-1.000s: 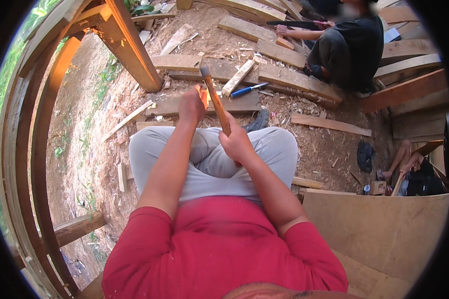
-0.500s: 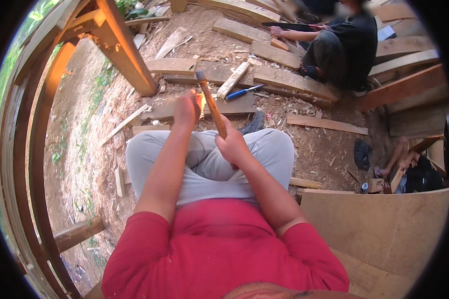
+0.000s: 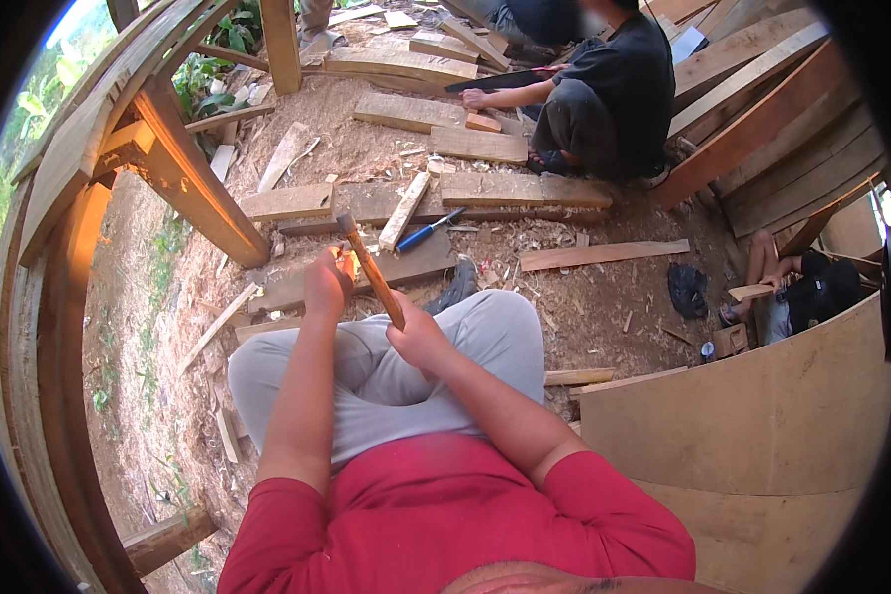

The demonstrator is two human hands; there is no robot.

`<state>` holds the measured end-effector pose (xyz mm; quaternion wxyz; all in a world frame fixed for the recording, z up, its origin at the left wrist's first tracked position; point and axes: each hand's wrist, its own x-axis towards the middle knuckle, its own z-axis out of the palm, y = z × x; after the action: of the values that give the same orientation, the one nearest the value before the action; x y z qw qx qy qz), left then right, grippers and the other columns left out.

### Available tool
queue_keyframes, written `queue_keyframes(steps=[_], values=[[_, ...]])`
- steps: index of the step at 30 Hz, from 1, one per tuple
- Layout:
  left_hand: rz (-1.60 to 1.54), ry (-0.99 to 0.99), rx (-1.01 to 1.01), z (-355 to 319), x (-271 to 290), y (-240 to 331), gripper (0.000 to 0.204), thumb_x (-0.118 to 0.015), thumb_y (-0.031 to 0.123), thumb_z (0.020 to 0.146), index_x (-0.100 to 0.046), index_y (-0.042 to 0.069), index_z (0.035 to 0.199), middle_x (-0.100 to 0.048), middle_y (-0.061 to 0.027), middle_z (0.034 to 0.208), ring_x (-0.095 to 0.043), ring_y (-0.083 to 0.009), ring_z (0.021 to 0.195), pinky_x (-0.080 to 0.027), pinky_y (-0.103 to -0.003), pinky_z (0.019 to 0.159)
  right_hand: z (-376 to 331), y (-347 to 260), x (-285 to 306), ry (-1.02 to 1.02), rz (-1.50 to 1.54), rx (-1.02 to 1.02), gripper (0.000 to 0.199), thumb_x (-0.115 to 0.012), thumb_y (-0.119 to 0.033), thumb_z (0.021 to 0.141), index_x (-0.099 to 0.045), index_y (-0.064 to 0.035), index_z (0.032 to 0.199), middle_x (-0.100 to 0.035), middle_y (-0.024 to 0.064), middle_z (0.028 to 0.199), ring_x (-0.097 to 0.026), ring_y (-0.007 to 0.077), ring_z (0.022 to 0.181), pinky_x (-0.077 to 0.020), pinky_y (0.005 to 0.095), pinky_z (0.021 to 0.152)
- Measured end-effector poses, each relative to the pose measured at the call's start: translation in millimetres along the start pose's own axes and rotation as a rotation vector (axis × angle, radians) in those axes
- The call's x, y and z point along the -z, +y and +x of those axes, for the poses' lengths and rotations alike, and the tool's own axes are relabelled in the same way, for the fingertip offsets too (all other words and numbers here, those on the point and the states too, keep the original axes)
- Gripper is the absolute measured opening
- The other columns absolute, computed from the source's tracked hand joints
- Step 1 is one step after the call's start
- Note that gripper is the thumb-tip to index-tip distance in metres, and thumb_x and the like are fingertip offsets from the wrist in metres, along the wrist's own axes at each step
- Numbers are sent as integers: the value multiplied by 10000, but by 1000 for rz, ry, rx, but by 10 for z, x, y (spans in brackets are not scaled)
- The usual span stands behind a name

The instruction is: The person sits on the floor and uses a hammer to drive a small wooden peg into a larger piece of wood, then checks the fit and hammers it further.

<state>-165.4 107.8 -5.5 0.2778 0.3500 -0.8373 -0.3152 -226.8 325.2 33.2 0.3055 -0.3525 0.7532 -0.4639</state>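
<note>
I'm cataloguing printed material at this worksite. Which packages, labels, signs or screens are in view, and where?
None that can be told: only planks, sawdust-strewn ground, a blue-handled tool and the wooden-handled hammer gripped by the right hand.

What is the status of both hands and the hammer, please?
Right hand grips hammer handle. Left hand closed beside it, contents hidden. Nothing in the way.

Wooden-handled hammer (image 3: 371,269) tilted, head up-left, above the knees
</note>
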Motion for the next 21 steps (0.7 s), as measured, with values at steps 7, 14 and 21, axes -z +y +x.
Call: queue_keyframes(steps=[7,14,21], values=[[43,-5,26,-41,-11,85,307,-721,230,990,-728,60,1246,-782,-206,1009,-756,-410,953,-589,-466,808,-82,59,31,0,11,5,653,-601,-147,920,-448,-88,1552,-684,302,1271,-643,480,1227,-514,499,1020],[-53,-26,27,-11,-22,159,293,-685,181,996,-720,25,1242,-768,-249,945,-759,-409,885,-580,-458,764,-109,-35,133,-7,72,-62,642,-618,-158,932,-464,-81,1549,-697,280,1273,-675,426,1220,-513,456,1032],[-57,-12,54,-91,82,185,289,-678,192,1014,-714,-10,1218,-775,-240,989,-768,-362,889,-577,-431,774,-102,-16,90,-20,68,-5,599,-631,-173,933,-490,-65,1505,-704,292,1218,-670,473,1173,-521,487,990]])
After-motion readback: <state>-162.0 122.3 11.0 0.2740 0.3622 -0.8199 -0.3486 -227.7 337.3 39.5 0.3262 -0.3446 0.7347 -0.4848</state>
